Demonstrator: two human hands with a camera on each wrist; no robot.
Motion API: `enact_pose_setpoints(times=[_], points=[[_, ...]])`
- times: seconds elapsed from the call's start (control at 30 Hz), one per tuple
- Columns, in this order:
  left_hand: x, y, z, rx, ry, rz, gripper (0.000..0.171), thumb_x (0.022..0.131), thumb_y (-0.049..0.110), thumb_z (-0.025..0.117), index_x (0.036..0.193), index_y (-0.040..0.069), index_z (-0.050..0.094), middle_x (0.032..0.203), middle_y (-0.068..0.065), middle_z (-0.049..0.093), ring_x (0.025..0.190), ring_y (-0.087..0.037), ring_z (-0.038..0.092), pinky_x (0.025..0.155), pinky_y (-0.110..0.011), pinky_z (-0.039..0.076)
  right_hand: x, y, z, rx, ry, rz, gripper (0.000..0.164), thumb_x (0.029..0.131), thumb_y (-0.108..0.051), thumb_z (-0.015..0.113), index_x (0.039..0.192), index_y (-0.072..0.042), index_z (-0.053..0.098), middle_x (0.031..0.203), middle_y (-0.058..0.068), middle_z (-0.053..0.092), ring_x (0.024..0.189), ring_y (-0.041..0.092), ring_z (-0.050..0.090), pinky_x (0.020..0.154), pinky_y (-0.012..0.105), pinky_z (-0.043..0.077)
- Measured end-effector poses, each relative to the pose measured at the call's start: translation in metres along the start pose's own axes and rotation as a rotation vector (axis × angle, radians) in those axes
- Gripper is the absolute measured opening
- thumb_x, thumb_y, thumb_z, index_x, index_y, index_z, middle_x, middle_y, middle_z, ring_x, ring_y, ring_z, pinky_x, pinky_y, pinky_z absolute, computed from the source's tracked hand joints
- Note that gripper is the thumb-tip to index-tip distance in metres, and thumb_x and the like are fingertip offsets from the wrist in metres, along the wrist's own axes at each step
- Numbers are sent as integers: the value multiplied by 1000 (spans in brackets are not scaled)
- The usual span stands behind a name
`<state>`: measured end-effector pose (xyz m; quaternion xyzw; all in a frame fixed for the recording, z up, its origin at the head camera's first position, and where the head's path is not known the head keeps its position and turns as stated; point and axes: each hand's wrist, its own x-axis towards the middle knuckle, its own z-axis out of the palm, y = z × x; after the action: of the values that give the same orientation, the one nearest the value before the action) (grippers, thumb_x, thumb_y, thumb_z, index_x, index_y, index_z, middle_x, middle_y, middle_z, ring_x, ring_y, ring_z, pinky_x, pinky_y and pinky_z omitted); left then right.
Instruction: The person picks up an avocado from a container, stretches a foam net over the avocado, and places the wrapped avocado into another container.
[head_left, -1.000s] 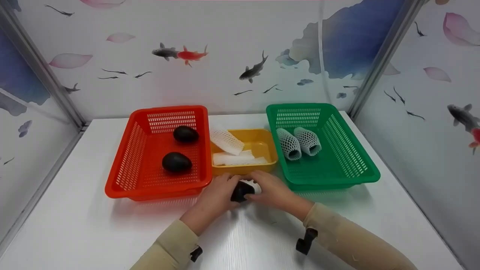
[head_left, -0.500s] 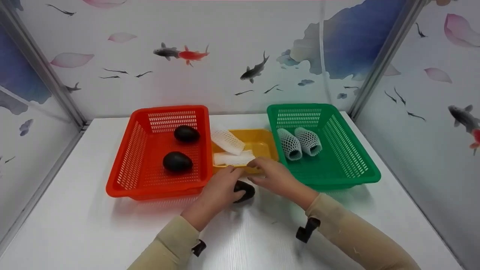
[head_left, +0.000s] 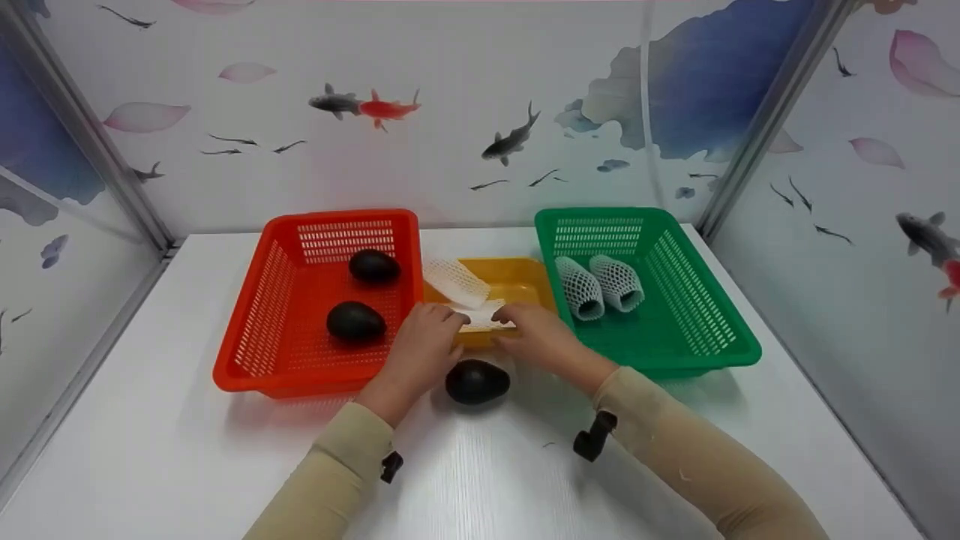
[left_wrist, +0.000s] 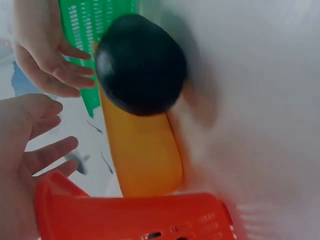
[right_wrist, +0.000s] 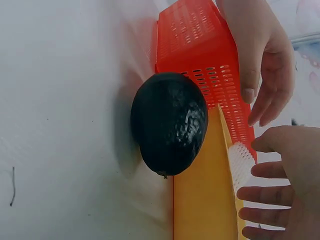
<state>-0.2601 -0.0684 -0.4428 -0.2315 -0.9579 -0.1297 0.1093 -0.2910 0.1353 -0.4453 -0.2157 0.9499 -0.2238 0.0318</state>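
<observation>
A dark avocado (head_left: pixel 478 382) lies on its side on the white table in front of the yellow tray (head_left: pixel 525 276). Just beyond it, my left hand (head_left: pixel 421 341) reaches over the tray's near left corner, its fingers loosely extended. Facing it from the other side is my right hand (head_left: pixel 546 339), thumb and fingers apart in the right wrist view. Between the two sets of fingertips lies a flat white foam net sleeve (head_left: pixel 482 315) in the tray. A second net sleeve (head_left: pixel 456 281) leans across the tray's back left. Both wrist views show the avocado untouched.
On the left stands a red basket (head_left: pixel 300 375) with two more avocados (head_left: pixel 355 321). At the right, a green basket (head_left: pixel 664 360) holds two puffed-out net sleeves (head_left: pixel 616 283). Printed wall panels (head_left: pixel 450 172) close off the back and sides of the table.
Both hands have let go of the avocado, which now rests on the table. They have moved forward and up over the yellow tray, to the net sleeve there.
</observation>
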Motion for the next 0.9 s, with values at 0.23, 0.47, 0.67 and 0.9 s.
enact_pose_setpoints(times=[0.23,0.47,0.67,0.9], points=[[4,-6,4,-31,-15,-207,55,91,13,62,144,6,46,154,-19,28,140,-38,25,109,-51,32,13,1,3,-49,-48,19,34,93,-28,65,119,-5,65,118,10,64,109,27,59,97,40,46],[9,-8,3,-152,-160,-423,59,100,10,47,154,8,25,161,-15,9,146,-32,13,113,-48,22,22,3,5,-125,-133,32,38,93,-29,64,124,-7,62,121,14,58,107,29,56,97,42,44],[11,-7,4,-149,-158,-414,61,99,8,47,154,7,23,161,-17,9,145,-34,17,113,-47,23,26,3,6,-194,-207,27,41,93,-29,65,127,-6,60,126,17,55,111,31,54,99,43,42],[10,-6,4,-138,-148,-393,59,97,9,49,152,5,29,159,-20,12,142,-37,22,113,-48,26,27,5,8,-164,-222,71,41,89,-28,69,122,-6,57,121,13,55,104,28,55,94,41,45]])
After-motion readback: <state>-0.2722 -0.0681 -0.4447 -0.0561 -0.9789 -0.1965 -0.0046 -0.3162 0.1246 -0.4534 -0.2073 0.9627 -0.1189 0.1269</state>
